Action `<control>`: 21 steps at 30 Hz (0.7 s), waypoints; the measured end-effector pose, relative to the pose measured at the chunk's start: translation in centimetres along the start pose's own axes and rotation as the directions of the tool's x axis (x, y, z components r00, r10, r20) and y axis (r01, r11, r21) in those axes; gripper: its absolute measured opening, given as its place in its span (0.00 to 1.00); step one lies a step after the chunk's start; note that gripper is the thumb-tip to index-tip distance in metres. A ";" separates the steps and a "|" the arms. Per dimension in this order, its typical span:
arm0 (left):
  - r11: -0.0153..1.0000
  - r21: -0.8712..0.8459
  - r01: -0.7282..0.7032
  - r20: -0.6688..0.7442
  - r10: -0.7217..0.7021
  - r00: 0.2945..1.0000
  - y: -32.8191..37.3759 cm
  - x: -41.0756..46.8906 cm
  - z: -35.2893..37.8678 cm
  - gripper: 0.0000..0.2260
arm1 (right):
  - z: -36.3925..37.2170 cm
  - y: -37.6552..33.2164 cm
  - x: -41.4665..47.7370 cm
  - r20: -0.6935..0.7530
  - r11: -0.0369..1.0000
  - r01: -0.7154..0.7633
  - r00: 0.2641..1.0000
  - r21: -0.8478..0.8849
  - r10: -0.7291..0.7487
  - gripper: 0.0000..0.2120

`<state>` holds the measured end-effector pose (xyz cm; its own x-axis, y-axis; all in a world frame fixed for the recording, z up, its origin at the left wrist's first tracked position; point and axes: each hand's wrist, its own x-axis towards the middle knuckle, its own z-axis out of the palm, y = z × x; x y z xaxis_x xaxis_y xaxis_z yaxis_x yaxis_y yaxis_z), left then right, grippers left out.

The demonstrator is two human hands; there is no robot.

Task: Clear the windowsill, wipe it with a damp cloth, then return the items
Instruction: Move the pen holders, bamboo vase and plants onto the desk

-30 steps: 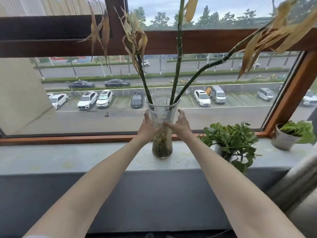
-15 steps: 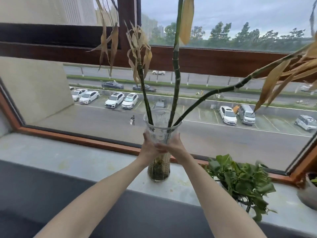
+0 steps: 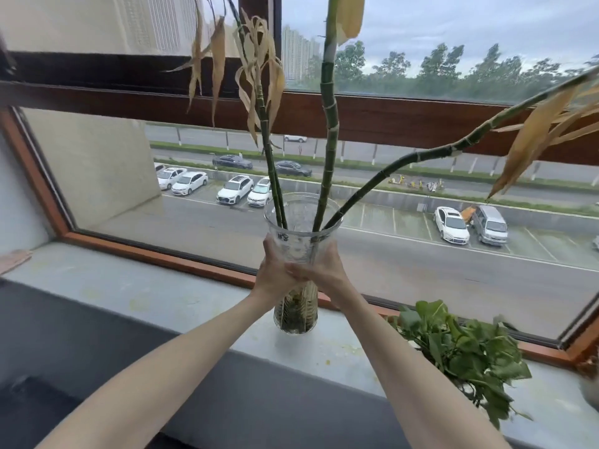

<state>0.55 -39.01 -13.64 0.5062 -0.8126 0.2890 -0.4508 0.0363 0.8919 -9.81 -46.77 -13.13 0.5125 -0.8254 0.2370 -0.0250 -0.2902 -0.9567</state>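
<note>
Glass makes up the tall clear vase [image 3: 296,286], and it holds green bamboo stalks [image 3: 328,131] with dry yellow leaves. The vase sits about mid-way along the pale grey stone windowsill [image 3: 136,290], close to the window. The left hand [image 3: 275,277] and the right hand [image 3: 324,270] are both wrapped tight around its narrow middle, fingers overlapping at the front.

I think the step is lifting the vase off the sill. To do it well, the vase should go straight up and stay upright, because the stalks are long and lean far to the right. They could tip it or knock the brown wooden window frame [image 3: 389,118]. A slow lift is safest, and one hand under the base would help.

I cannot tell if the base touches the sill or floats just above it. The stalk tops run out of view. The leafy green pot plant [image 3: 463,351] hides its own pot. Something pale at the far right edge is cut off.
</note>
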 end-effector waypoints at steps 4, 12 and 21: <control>1.000 0.014 -0.006 -0.024 0.006 1.000 1.1 -1.4 -3.0 0.41 | 2.0 -1.9 -0.7 0.027 1.000 0.023 0.999 -0.007 -0.023 0.44; 0.995 0.089 -0.054 -0.048 0.058 0.997 2.4 -7.1 -9.0 0.47 | 6.7 -5.9 -6.4 0.056 0.998 0.016 0.998 0.063 -0.019 0.40; 0.984 0.175 0.046 -0.088 -0.031 0.996 -0.3 -18.1 -17.3 0.41 | 15.3 -7.3 -17.2 0.127 0.997 0.000 0.992 0.072 -0.009 0.49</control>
<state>4.25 -14.28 -13.11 0.5823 -0.7591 0.2911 -0.5487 -0.1028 0.8297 -5.29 -23.09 -12.82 0.6179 -0.7543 0.2219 0.0369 -0.2540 -0.9665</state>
